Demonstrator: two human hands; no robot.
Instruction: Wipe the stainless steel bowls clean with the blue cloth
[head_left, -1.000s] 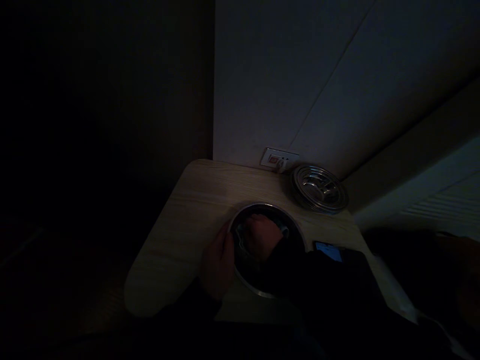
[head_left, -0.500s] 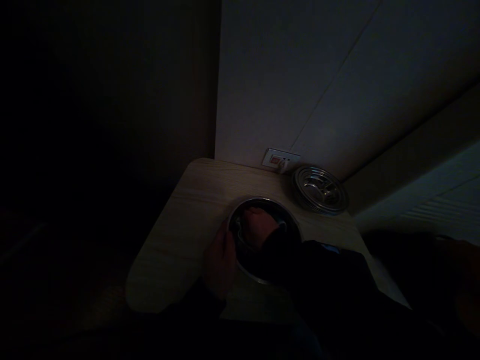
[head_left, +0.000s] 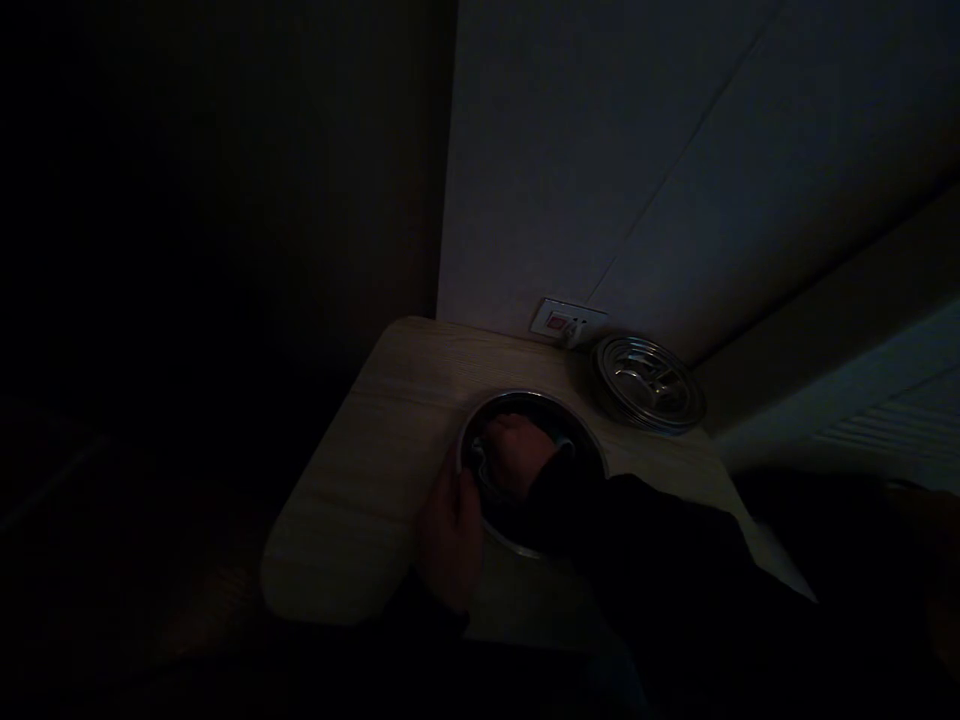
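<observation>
A round steel plate (head_left: 528,553) with a shiny rim rests on the wooden table; its inside is very dark. At its left rim is my left hand (head_left: 448,540), thumb and fingers closed on the edge. Inside the plate, my right hand (head_left: 519,452) presses down with bent fingers on what looks like a dark cloth (head_left: 481,466) with a pale wavy edge. The dim light hides most of the cloth, and my right sleeve covers the plate's lower right part.
A stack of steel compartment plates (head_left: 649,385) stands at the table's back right, near the wall. Behind it a socket panel (head_left: 568,319) with a plug and a reddish switch is set in the wall. The pale wooden table (head_left: 352,470) has a rounded left corner.
The view has shifted slightly, moving everything a little to the right in the picture. Both hands keep nearly the same places at the plate.
</observation>
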